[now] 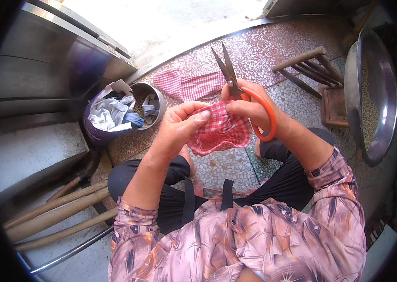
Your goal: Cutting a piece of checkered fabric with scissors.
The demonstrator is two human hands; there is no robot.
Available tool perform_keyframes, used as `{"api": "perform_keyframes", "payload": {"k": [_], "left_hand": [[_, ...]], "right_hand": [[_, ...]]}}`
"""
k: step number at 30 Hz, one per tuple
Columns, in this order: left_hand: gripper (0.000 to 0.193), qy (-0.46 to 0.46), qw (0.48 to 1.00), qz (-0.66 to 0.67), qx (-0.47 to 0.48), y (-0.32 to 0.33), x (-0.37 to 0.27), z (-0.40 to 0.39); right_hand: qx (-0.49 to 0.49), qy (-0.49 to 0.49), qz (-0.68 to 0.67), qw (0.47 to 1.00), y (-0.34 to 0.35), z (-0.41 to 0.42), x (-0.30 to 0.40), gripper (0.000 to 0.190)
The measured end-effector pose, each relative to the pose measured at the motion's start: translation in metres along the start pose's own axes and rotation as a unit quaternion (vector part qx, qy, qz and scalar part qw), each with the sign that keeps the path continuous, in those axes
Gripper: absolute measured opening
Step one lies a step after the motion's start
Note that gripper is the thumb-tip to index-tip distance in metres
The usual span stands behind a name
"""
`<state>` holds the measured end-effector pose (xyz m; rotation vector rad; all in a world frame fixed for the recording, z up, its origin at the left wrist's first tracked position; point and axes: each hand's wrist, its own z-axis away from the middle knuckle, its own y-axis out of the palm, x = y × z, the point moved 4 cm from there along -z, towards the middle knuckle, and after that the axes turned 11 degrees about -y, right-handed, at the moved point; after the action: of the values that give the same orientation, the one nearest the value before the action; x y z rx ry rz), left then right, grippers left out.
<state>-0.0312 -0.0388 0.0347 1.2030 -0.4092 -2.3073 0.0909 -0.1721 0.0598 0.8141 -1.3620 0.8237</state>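
A small piece of red-and-white checked cloth (221, 132) with a gathered edge hangs between my hands. My left hand (186, 123) pinches its upper left edge between thumb and fingers. The thumb and fingers of my right hand (251, 105) grip the cloth's upper right edge. Orange-handled scissors (232, 75) also rest in my right hand, the handle loop around the hand's outer side. Their dark blades stand slightly apart, pointing up and away from the cloth. Beyond my hands, another red checked cloth piece (193, 84) lies on the terrazzo floor.
At left, a purple bucket (101, 135) holds crumpled cloths, beside a metal pot (161, 112). Long wooden poles (61, 213) lie lower left. On the right stand a small wooden chair (336, 105) and a large metal basin (383, 141) containing small grains. A bright doorway (184, 24) opens ahead.
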Motion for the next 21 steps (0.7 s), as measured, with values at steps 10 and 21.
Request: {"api": "perform_keyframes", "payload": {"k": [10,21], "left_hand": [[0.011,0.006,1.000,-0.003,0.006,-0.0009,0.0036,-0.0002],[0.009,0.010,1.000,0.015,0.015,-0.0008,0.0038,-0.0006]], "right_hand": [[0.032,-0.017,0.042,0.998,0.0075,0.0031,0.0025,0.022],[0.000,-0.006,0.024,1.000,0.0069,0.0021,-0.0030,0.022]]}}
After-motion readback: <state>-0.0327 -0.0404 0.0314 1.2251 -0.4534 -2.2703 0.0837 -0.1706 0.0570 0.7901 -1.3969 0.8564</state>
